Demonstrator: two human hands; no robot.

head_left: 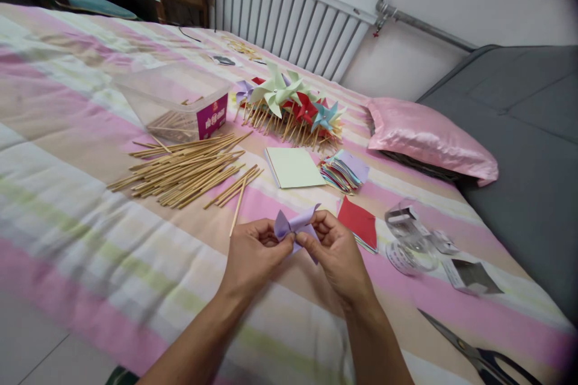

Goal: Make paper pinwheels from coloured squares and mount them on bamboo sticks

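My left hand (253,252) and my right hand (336,252) meet over the striped bedsheet (67,204), both pinching a folded piece of lilac paper (293,224) between their fingertips. The paper's corners are bent inward toward its middle. One wooden stick (238,204) lies just left of my left hand. A red paper square (359,221) rests on a small stack to the right of my right hand.
A heap of wooden sticks (180,169) lies at left beside a clear plastic box (174,99). Finished paper pinwheels (293,102) are piled farther back. Pale green sheets (295,167), a coloured paper stack (345,171), tape rolls (410,237), scissors (478,355), pink pillow (428,138).
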